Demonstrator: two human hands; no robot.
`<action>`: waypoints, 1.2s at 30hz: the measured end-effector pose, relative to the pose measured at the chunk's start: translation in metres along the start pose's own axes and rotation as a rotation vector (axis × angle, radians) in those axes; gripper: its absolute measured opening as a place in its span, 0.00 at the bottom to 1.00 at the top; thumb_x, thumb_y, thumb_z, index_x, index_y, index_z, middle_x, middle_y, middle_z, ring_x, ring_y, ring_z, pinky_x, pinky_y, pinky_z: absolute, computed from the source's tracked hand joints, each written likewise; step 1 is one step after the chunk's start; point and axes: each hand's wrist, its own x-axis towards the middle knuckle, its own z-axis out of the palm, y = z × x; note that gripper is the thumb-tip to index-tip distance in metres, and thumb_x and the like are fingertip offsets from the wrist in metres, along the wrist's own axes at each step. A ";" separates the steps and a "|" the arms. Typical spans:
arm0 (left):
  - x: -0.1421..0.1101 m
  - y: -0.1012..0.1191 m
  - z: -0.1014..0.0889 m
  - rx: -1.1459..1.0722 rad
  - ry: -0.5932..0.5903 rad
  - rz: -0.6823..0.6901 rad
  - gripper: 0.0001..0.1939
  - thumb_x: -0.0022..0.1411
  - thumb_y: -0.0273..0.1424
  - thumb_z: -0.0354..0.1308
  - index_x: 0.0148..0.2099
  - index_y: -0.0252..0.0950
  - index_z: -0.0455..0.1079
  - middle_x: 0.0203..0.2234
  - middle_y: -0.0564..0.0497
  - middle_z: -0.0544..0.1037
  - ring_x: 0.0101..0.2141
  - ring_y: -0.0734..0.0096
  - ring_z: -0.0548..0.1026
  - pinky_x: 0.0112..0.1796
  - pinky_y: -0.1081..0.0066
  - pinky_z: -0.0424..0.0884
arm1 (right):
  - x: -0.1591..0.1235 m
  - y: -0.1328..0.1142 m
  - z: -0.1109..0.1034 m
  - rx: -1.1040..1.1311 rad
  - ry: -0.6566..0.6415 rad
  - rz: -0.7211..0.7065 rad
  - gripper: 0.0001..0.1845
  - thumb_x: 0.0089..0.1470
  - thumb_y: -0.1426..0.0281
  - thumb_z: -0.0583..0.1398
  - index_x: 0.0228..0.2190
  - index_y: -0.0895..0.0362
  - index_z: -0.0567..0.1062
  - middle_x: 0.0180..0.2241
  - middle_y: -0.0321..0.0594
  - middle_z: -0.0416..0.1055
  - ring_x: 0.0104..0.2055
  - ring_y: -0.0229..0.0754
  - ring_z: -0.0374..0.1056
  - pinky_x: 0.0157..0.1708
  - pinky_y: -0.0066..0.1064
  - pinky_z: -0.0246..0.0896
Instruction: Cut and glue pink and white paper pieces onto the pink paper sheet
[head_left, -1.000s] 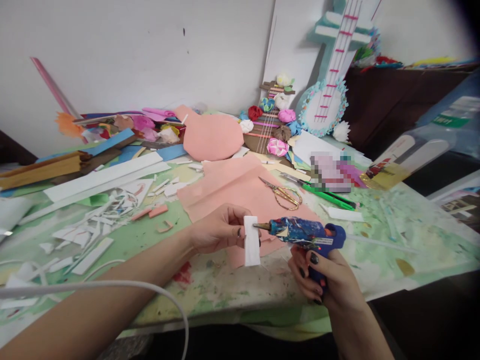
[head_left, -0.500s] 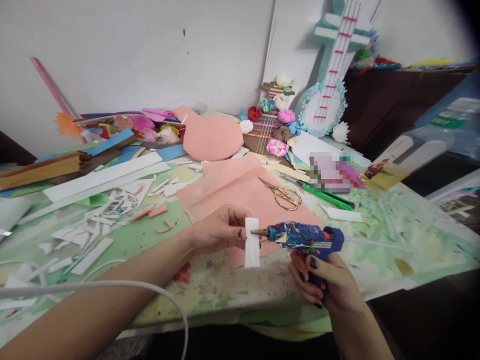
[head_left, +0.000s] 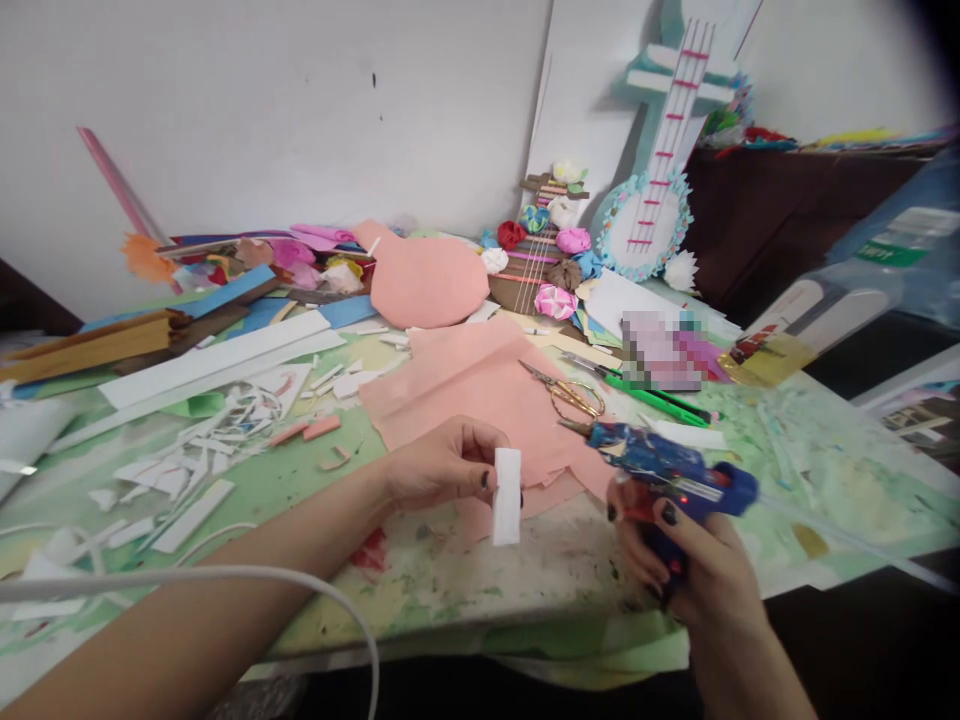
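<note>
Pinched upright between the fingers of my left hand [head_left: 442, 465] is a small white rectangular strip [head_left: 508, 500], perhaps foam or card. My right hand [head_left: 686, 560] is wrapped round the handle of a blue hot glue gun [head_left: 660, 460], whose nozzle points left and a little up, apart from the strip. A clear glue stick [head_left: 847, 535] sticks out of the gun's back end. Beneath and behind both hands lies a sheet of pink paper [head_left: 465, 375], with gold-handled scissors [head_left: 576, 398] on it.
A green utility knife [head_left: 660, 395] lies right of the scissors. White scraps [head_left: 247, 400] litter the left side. At the back stand a pink pear-shaped cutout [head_left: 429, 280] and a decorated paper instrument [head_left: 645, 225]. A bottle [head_left: 862, 280] leans at right. A white cable [head_left: 300, 575] crosses the lower left.
My right hand has drawn the glue gun away to the right, and its nozzle no longer meets the white strip. My left hand keeps the strip nearly in place.
</note>
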 end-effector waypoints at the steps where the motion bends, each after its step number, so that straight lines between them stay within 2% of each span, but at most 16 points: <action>1: -0.001 0.004 -0.002 0.020 0.004 0.019 0.19 0.41 0.38 0.73 0.29 0.28 0.74 0.23 0.48 0.77 0.24 0.74 0.74 0.27 0.76 0.70 | -0.003 -0.006 -0.007 -0.160 0.073 -0.049 0.17 0.52 0.55 0.60 0.31 0.59 0.71 0.15 0.31 0.57 0.13 0.31 0.48 0.13 0.26 0.45; 3: -0.003 0.013 -0.006 0.061 0.030 0.068 0.18 0.43 0.38 0.72 0.30 0.28 0.74 0.24 0.47 0.77 0.26 0.72 0.75 0.28 0.75 0.71 | -0.008 -0.018 -0.025 -0.587 0.266 -0.135 0.16 0.52 0.56 0.59 0.34 0.57 0.71 0.16 0.33 0.60 0.16 0.36 0.55 0.18 0.29 0.51; 5: -0.005 0.022 -0.011 0.112 0.090 0.117 0.15 0.46 0.36 0.71 0.31 0.29 0.74 0.25 0.48 0.78 0.27 0.73 0.76 0.30 0.75 0.71 | -0.014 -0.030 -0.048 -1.088 0.508 -0.169 0.18 0.48 0.55 0.60 0.35 0.54 0.69 0.24 0.40 0.67 0.23 0.43 0.63 0.24 0.34 0.57; 6: -0.006 0.025 -0.013 0.150 0.130 0.136 0.14 0.47 0.35 0.71 0.31 0.29 0.75 0.25 0.49 0.78 0.27 0.73 0.76 0.30 0.75 0.72 | -0.016 -0.034 -0.060 -1.324 0.590 -0.154 0.19 0.46 0.54 0.60 0.36 0.53 0.68 0.27 0.42 0.69 0.26 0.47 0.64 0.26 0.36 0.57; 7: -0.006 0.028 -0.015 0.196 0.170 0.146 0.13 0.48 0.34 0.70 0.32 0.29 0.75 0.25 0.49 0.78 0.27 0.73 0.76 0.31 0.75 0.72 | -0.018 -0.038 -0.072 -1.508 0.578 -0.108 0.19 0.47 0.55 0.58 0.37 0.53 0.66 0.30 0.45 0.69 0.29 0.50 0.66 0.26 0.37 0.58; 9: -0.006 0.031 -0.018 0.277 0.238 0.152 0.12 0.49 0.33 0.69 0.32 0.29 0.75 0.25 0.48 0.78 0.28 0.73 0.76 0.32 0.74 0.72 | -0.022 -0.041 -0.096 -1.740 0.530 -0.072 0.17 0.49 0.56 0.52 0.37 0.54 0.63 0.34 0.49 0.67 0.35 0.57 0.67 0.27 0.40 0.59; 12: -0.004 0.032 -0.016 0.358 0.295 0.154 0.11 0.50 0.32 0.68 0.33 0.29 0.75 0.28 0.47 0.80 0.30 0.72 0.77 0.36 0.71 0.73 | -0.023 -0.042 -0.125 -1.815 0.480 -0.044 0.15 0.48 0.57 0.49 0.33 0.54 0.62 0.34 0.52 0.66 0.38 0.60 0.67 0.33 0.45 0.62; 14: -0.003 0.031 -0.012 0.402 0.300 0.161 0.09 0.50 0.29 0.67 0.33 0.29 0.75 0.29 0.46 0.80 0.31 0.71 0.77 0.37 0.70 0.73 | -0.021 -0.042 -0.137 -1.822 0.499 0.004 0.15 0.47 0.57 0.51 0.32 0.55 0.63 0.33 0.53 0.67 0.38 0.61 0.68 0.37 0.46 0.62; 18: -0.003 0.031 -0.006 0.446 0.319 0.201 0.05 0.49 0.25 0.66 0.32 0.30 0.77 0.28 0.47 0.80 0.30 0.72 0.77 0.36 0.72 0.72 | -0.012 -0.042 -0.146 -1.802 0.575 0.037 0.17 0.46 0.58 0.52 0.34 0.57 0.67 0.35 0.56 0.70 0.43 0.62 0.68 0.41 0.46 0.62; 23: -0.002 0.031 -0.006 0.431 0.357 0.243 0.04 0.47 0.22 0.65 0.30 0.31 0.77 0.25 0.49 0.80 0.28 0.73 0.76 0.33 0.74 0.72 | -0.004 -0.044 -0.149 -1.738 0.502 0.078 0.22 0.46 0.55 0.53 0.36 0.59 0.69 0.36 0.56 0.72 0.40 0.62 0.71 0.37 0.46 0.64; 25: -0.002 0.031 -0.005 0.422 0.346 0.247 0.03 0.47 0.21 0.65 0.29 0.31 0.77 0.24 0.50 0.79 0.27 0.74 0.75 0.31 0.75 0.72 | -0.003 -0.053 -0.140 -1.830 0.548 0.071 0.25 0.48 0.54 0.52 0.37 0.62 0.70 0.37 0.61 0.71 0.43 0.66 0.69 0.38 0.49 0.63; 27: -0.001 0.031 -0.002 0.434 0.320 0.244 0.03 0.48 0.20 0.64 0.28 0.31 0.77 0.24 0.50 0.78 0.27 0.75 0.75 0.30 0.76 0.71 | -0.001 -0.069 -0.118 -1.868 0.605 -0.012 0.27 0.49 0.55 0.51 0.40 0.65 0.70 0.40 0.63 0.71 0.46 0.66 0.68 0.41 0.50 0.61; 29: -0.002 0.030 0.000 0.471 0.276 0.249 0.03 0.49 0.21 0.63 0.28 0.31 0.77 0.25 0.50 0.78 0.28 0.74 0.75 0.30 0.76 0.71 | 0.004 -0.086 -0.085 -1.684 0.535 -0.108 0.27 0.48 0.54 0.54 0.42 0.62 0.70 0.41 0.56 0.72 0.42 0.58 0.70 0.40 0.46 0.62; 30: -0.002 0.030 0.002 0.498 0.252 0.267 0.03 0.50 0.21 0.63 0.29 0.31 0.77 0.26 0.49 0.78 0.29 0.74 0.75 0.30 0.76 0.71 | 0.008 -0.092 -0.066 -1.526 0.445 -0.103 0.25 0.49 0.52 0.55 0.41 0.58 0.71 0.38 0.50 0.73 0.38 0.54 0.71 0.38 0.44 0.63; 33: -0.004 0.028 0.006 0.637 0.190 0.351 0.02 0.50 0.23 0.64 0.30 0.32 0.77 0.27 0.49 0.76 0.31 0.72 0.73 0.32 0.74 0.70 | 0.028 -0.101 -0.010 -1.047 -0.002 -0.029 0.24 0.51 0.49 0.56 0.37 0.56 0.72 0.40 0.47 0.73 0.44 0.50 0.69 0.42 0.40 0.64; 36: -0.006 0.026 0.012 0.773 0.116 0.377 0.03 0.51 0.23 0.65 0.31 0.32 0.77 0.26 0.50 0.75 0.30 0.74 0.71 0.32 0.74 0.67 | 0.053 -0.094 0.027 -0.858 -0.338 0.133 0.23 0.51 0.50 0.58 0.37 0.57 0.72 0.41 0.45 0.73 0.45 0.48 0.67 0.45 0.40 0.62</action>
